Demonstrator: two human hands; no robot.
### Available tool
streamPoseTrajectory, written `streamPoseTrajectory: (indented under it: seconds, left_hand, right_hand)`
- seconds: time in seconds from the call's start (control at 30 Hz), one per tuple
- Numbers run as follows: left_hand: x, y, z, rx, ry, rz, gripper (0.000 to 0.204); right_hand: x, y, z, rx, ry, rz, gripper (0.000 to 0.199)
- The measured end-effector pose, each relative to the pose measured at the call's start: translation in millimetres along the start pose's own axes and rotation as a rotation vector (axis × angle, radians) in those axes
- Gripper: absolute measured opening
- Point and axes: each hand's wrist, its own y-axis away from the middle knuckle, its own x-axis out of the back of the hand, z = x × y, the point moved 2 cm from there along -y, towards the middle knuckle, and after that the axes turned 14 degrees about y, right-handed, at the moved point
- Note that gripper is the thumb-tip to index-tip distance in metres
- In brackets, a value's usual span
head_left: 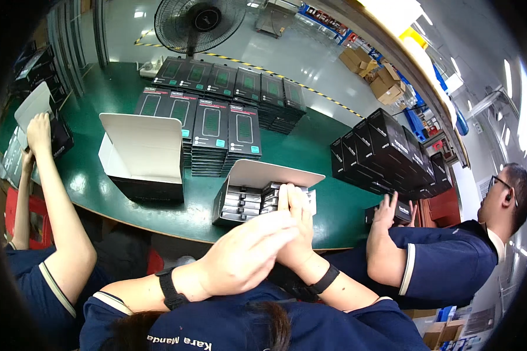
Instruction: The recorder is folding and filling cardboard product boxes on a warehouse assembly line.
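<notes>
An open black carton with a white lid flap (269, 171) stands at the table's front edge before me. Several thin dark boxes with pale ends (242, 202) are packed in its left part and middle. My right hand (295, 237) reaches over the carton's right part, its straight fingers lying against the boxes there. Just to its left and nearer to me, my left hand (237, 254) is stretched out toward the right one, fingers straight and side by side. No object shows in it. The two hands overlap in view, and they hide the carton's near right corner.
Another open carton with a white lid (143, 149) stands to the left. Behind are stacks of black flat boxes (211, 131) and a fan (205, 20). Black cartons (380, 140) are piled at right, where a co-worker's hands (386, 210) hold one. Another person's hand (39, 134) works far left.
</notes>
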Motion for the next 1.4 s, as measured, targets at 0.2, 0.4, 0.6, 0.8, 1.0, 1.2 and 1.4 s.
streamPoseTrajectory:
  seconds: [0.2, 0.4, 0.6, 0.8, 1.0, 1.2, 1.4]
  left_hand:
    - [-27.9, -22.2, -50.2, 0.246, -0.467, -0.157, 0.062]
    - [-41.3, -18.1, -58.2, 0.229, -0.718, -0.244, 0.053]
    - [-46.8, -4.9, -68.4, 0.258, -0.755, -0.294, 0.053]
    - [-46.7, -1.1, -67.4, 0.263, -0.796, -0.291, 0.056]
    - [-27.6, 3.0, -59.7, 0.32, -0.736, -0.428, 0.059]
    - [-26.4, -10.5, -57.3, 0.223, -0.784, -0.449, 0.052]
    - [-33.4, -0.7, -71.7, 0.199, -0.763, -0.406, 0.048]
  right_hand:
    - [23.0, 5.3, 25.3, 0.01, -0.106, -0.047, 0.07]
    - [-1.0, 17.0, 16.4, -0.052, 0.023, 0.049, 0.066]
    - [-29.1, 29.5, 11.5, -0.068, 0.034, 0.057, 0.067]
    - [-25.7, 33.4, 10.1, -0.084, -0.007, 0.053, 0.066]
    - [13.6, 26.8, 27.0, -0.071, -0.172, -0.164, 0.068]
    - [13.0, 14.9, 45.0, 0.216, 0.168, -0.27, 0.063]
    - [7.9, 1.6, 45.4, 0.175, 0.015, -0.253, 0.048]
